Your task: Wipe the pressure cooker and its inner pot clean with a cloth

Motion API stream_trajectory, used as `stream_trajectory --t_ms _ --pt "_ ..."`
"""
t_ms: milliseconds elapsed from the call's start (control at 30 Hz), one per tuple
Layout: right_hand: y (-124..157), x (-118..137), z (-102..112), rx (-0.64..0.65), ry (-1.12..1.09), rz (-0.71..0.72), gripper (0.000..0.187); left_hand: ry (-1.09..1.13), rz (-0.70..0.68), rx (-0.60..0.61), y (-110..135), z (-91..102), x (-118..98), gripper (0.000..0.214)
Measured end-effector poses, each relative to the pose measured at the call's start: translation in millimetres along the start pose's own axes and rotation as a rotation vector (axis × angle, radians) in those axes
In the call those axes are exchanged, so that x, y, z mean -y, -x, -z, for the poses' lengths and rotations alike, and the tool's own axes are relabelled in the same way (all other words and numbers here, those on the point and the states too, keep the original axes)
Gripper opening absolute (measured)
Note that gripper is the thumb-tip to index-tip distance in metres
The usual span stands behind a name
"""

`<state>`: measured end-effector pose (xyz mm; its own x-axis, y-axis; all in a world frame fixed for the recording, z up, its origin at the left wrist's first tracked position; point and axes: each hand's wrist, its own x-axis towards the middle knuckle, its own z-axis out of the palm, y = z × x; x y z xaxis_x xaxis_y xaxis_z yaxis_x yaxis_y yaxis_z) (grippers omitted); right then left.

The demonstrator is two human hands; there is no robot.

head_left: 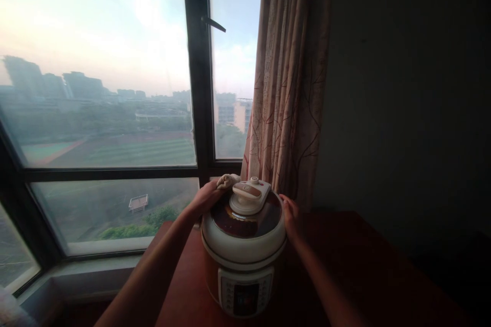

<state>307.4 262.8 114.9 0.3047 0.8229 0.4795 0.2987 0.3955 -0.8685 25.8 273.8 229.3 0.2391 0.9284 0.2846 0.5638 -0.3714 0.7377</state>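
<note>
bracing evenly is advised: electric pressure cooker [245,250] is being cupped by half-open right hand [292,218], cloth [229,181] at its left being clasped by left hand [207,196].

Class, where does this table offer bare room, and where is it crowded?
The dim red-brown table looks bare right of the round white-and-brown cooker; a narrower patch borders its left. Crowded: the cooker's top, with left hand, crumpled beige cloth and right hand.
</note>
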Motion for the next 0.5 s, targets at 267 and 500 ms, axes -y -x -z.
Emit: stream_trajectory --t_ms 267,500 --pt "-1 -3 0 0.002 -0.011 0.001 0.052 -0.388 -0.186 -0.177 82 -19.4 -2 0.053" --pt "-3 -8 -1 0.014 -0.04 -0.006 0.055 -0.633 -0.348 -0.342 162 -96.7 -32 0.085"
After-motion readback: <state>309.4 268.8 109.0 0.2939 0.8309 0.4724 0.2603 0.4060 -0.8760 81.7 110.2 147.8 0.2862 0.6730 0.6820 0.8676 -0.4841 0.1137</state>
